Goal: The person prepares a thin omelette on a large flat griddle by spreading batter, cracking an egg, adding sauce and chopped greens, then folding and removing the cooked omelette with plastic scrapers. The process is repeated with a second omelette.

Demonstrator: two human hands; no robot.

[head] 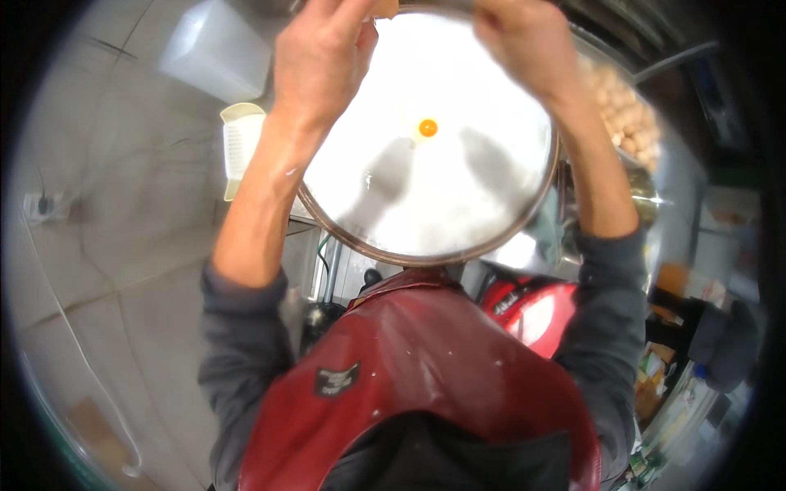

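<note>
A large round pan [430, 261] with a brown rim lies before me, its inside brightly white. One egg yolk [428, 127] rests near its middle. Over the pan's upper left edge is my left hand [325, 58], its fingers around a piece of brown eggshell [385, 8] cut off by the top of the picture. Blurred, my right hand [525, 43] hangs over the upper right edge with its fingers curled; whether anything is in it cannot be told. Many brown eggs [626, 116] are heaped to the right of the pan.
A translucent plastic container [218, 52] stands at the upper left. Below it is a pale yellow holder [242, 147] with a white insert. A shiny metal vessel [643, 190] sits below the eggs. A red object [540, 313] lies beside my right sleeve.
</note>
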